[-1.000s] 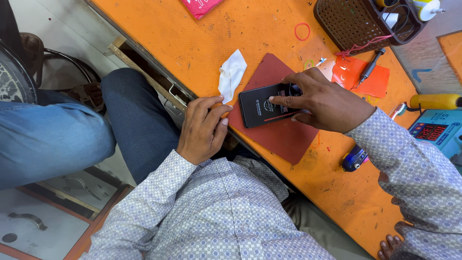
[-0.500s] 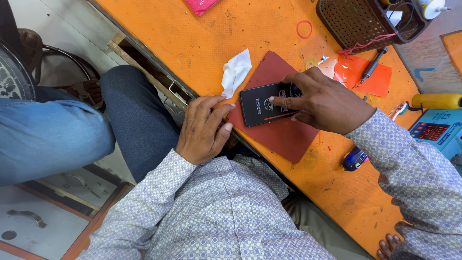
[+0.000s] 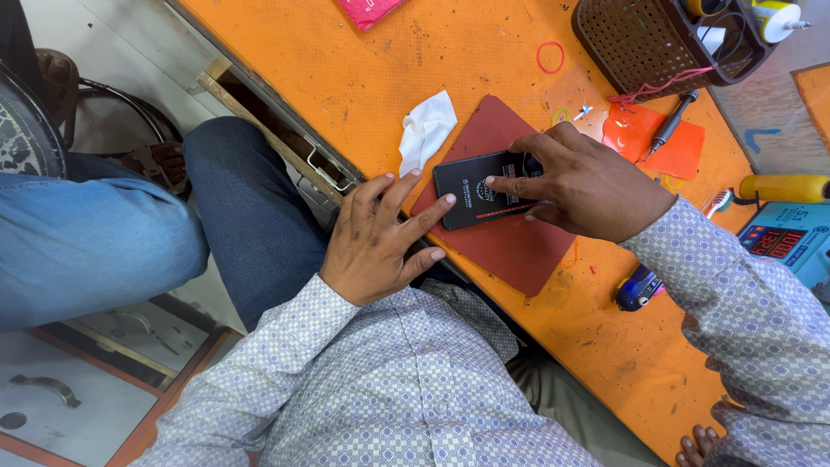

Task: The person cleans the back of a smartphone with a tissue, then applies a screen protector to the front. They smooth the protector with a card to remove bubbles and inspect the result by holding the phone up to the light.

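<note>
The right hand (image 3: 581, 183) covers the right end of the black phone (image 3: 477, 189). At top right, the frame edge crops the brown basket (image 3: 641, 41); the meter (image 3: 791, 241) runs off right.

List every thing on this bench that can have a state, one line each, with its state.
black phone: lying flat on the dark red mat, back up.
dark red mat: flat on the orange table.
left hand: fingertips against the phone's edge.
right hand: pressing on the phone.
white tissue: crumpled, beside the mat.
brown basket: upright, holding tools.
blue meter: display lit.
</note>
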